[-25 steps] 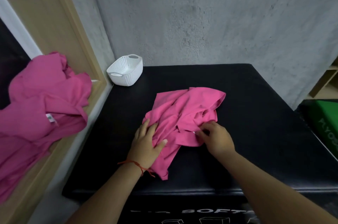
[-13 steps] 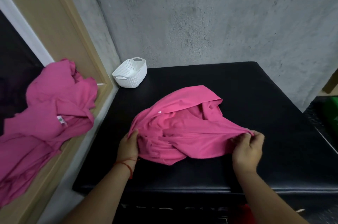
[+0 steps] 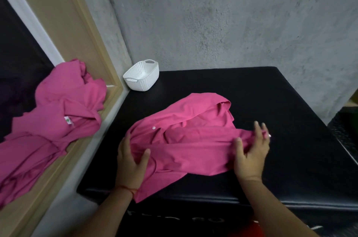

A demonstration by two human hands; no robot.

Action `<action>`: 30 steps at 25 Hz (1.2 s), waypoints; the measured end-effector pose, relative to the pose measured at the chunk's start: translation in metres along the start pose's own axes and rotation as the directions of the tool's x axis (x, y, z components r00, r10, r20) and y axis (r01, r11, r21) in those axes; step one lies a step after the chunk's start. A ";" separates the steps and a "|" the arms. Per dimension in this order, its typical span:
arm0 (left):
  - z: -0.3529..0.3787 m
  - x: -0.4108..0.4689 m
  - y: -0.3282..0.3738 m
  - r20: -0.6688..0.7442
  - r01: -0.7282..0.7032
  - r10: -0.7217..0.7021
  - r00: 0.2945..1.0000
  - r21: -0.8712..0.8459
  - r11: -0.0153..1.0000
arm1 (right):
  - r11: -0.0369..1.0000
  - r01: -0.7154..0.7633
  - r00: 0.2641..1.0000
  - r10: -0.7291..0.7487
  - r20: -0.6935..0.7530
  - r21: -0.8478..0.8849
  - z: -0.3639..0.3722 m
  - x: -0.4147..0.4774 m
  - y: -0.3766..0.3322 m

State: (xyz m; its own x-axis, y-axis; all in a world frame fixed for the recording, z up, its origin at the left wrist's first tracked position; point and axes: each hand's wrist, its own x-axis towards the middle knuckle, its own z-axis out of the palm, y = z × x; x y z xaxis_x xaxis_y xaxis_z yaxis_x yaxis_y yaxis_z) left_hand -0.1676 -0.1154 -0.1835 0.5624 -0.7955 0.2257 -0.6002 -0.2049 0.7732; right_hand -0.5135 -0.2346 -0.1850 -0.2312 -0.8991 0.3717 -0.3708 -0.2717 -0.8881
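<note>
Pink shirt (image 3: 189,140), crumpled, on the front half of the black padded table (image 3: 271,101), between both hands.
Gripped at its left edge by the left hand (image 3: 130,161), thumb on top, fingers tucked under the cloth; touched at its right end by the right hand (image 3: 251,157), fingers straight, slightly spread, blurred. White basket (image 3: 142,76) at the table's far left corner; another pink garment (image 3: 58,120) heaped on the wooden ledge (image 3: 48,184) to the left.

Beyond and to the right of the left hand's (image 3: 131,161) grip on the pink shirt (image 3: 193,140), bare black tabletop (image 3: 271,97) is lying open. Farther back-left, a white basket (image 3: 143,80) is standing against the concrete wall (image 3: 232,23), and a wooden ledge (image 3: 113,99) is crowding the left.
</note>
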 end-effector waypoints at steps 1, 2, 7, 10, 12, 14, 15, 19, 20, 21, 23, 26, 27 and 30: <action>0.005 -0.003 -0.003 0.043 -0.059 0.056 0.998 0.074 0.996 | 0.983 0.115 0.983 -0.093 0.155 -0.140 0.005 0.000 0.000; 0.008 -0.005 -0.004 0.080 -0.117 0.105 0.991 0.173 0.978 | 0.942 0.226 0.944 -0.149 0.294 -0.249 0.011 -0.002 -0.001; 0.019 -0.018 -0.006 0.043 -0.260 0.259 0.965 0.299 0.918 | 0.796 0.496 0.851 -0.364 0.379 -0.348 0.026 -0.007 0.014; 0.020 -0.021 -0.010 -0.010 -0.250 0.266 0.964 0.306 0.919 | 0.796 0.473 0.877 -0.386 0.287 -0.377 0.022 -0.010 0.013; 0.019 -0.022 -0.011 -0.025 -0.208 0.222 0.975 0.258 0.944 | 0.880 0.290 0.954 -0.236 0.182 -0.376 0.017 -0.009 0.010; 0.017 -0.023 -0.005 -0.040 -0.156 0.166 0.985 0.196 0.968 | 0.940 0.108 0.993 -0.087 0.079 -0.324 0.011 -0.007 0.008; 0.016 -0.024 -0.002 -0.048 -0.138 0.148 0.988 0.170 0.976 | 0.961 0.028 0.999 -0.018 0.039 -0.276 0.009 -0.006 0.006; 0.013 -0.021 0.001 -0.094 -0.130 0.140 0.986 0.108 0.986 | 0.960 -0.270 0.959 0.262 -0.104 -0.071 0.002 0.003 -0.009; 0.013 -0.021 0.001 -0.095 -0.115 0.124 0.988 0.094 0.989 | 0.953 -0.298 0.951 0.292 -0.100 -0.057 0.000 0.004 -0.010; 0.014 -0.021 0.000 -0.090 -0.086 0.093 0.992 0.071 0.994 | 0.954 -0.292 0.955 0.287 -0.079 -0.066 -0.004 0.005 -0.009; 0.011 -0.019 0.001 -0.077 -0.033 0.035 0.996 0.037 0.999 | 0.973 -0.184 0.981 0.191 0.035 -0.141 -0.011 0.005 -0.003; 0.009 -0.013 -0.005 0.020 -0.008 0.007 1.000 0.055 0.998 | 0.950 0.143 0.930 -0.034 0.365 -0.276 -0.032 -0.005 0.014; 0.008 -0.012 -0.003 0.042 -0.017 0.015 0.999 0.038 0.999 | 0.928 0.241 0.888 -0.092 0.450 -0.285 -0.039 -0.010 0.018; 0.009 -0.012 0.026 0.069 -0.009 0.012 0.998 -0.052 0.999 | 0.877 0.376 0.838 -0.183 0.514 -0.301 -0.050 -0.022 0.011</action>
State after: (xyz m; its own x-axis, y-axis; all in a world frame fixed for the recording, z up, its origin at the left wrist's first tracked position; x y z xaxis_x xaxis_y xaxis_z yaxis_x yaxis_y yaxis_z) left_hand -0.1951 -0.1157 -0.1713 0.5146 -0.8352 0.1940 -0.5748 -0.1682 0.8009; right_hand -0.5574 -0.2004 -0.1900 0.3361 -0.8802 0.3351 -0.6822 -0.4728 -0.5577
